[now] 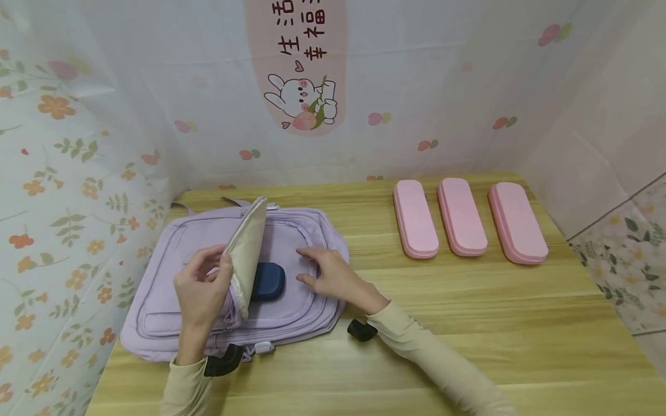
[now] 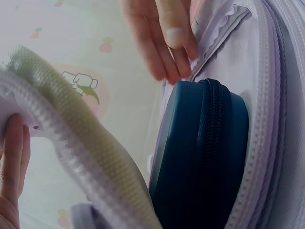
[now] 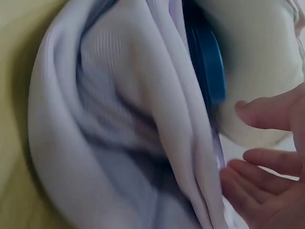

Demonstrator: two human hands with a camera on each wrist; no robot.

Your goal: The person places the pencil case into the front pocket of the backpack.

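Note:
A lavender backpack (image 1: 166, 277) lies flat on the table with its front flap (image 1: 248, 248) lifted, the cream lining showing. My left hand (image 1: 203, 283) holds the flap up by its edge, thumb and fingers on either side. A dark blue zippered case (image 1: 269, 281) sits in the opened front of the bag, partly hidden behind the flap in the head view. In the left wrist view the zip of the case (image 2: 209, 143) faces the camera. To the right of the case, my right hand (image 1: 333, 274) hovers over the bag, fingers spread and apart from the case, holding nothing.
Three pink cases (image 1: 416, 219) stand in a row at the back right of the wooden table (image 1: 468, 323). A patterned cloth (image 1: 416, 86) hangs behind and at the sides. A buckle (image 1: 263, 347) and strap lie at the bag's near edge.

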